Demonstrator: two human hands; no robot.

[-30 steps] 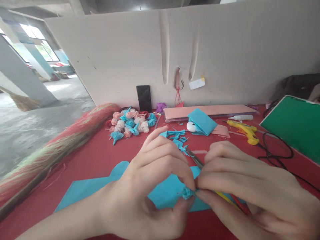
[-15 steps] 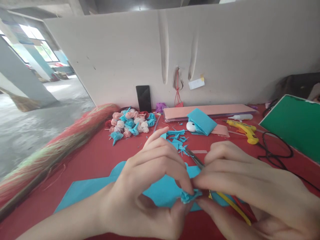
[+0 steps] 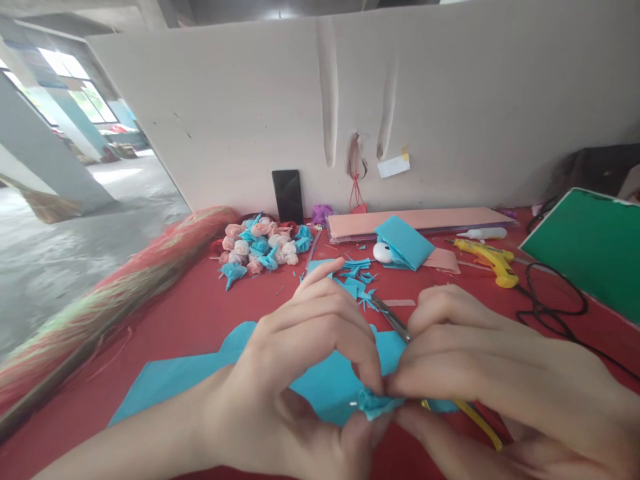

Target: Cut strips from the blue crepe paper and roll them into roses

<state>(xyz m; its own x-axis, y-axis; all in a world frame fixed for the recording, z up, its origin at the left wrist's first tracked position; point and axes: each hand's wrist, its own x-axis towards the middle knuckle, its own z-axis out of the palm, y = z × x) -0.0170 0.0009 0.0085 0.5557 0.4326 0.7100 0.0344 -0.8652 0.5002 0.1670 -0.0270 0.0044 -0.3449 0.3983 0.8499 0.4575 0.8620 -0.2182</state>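
Over the red table (image 3: 197, 313), near the blue sheet (image 3: 175, 383), 1 small blue rosette (image 3: 371, 403) is pinched at its ruffled head by the left hand (image 3: 283, 357), at its narrow end by the right hand (image 3: 480, 363).

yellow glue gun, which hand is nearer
Right. The right hand is on the near side of the yellow glue gun; the left hand is farther off, to its left.
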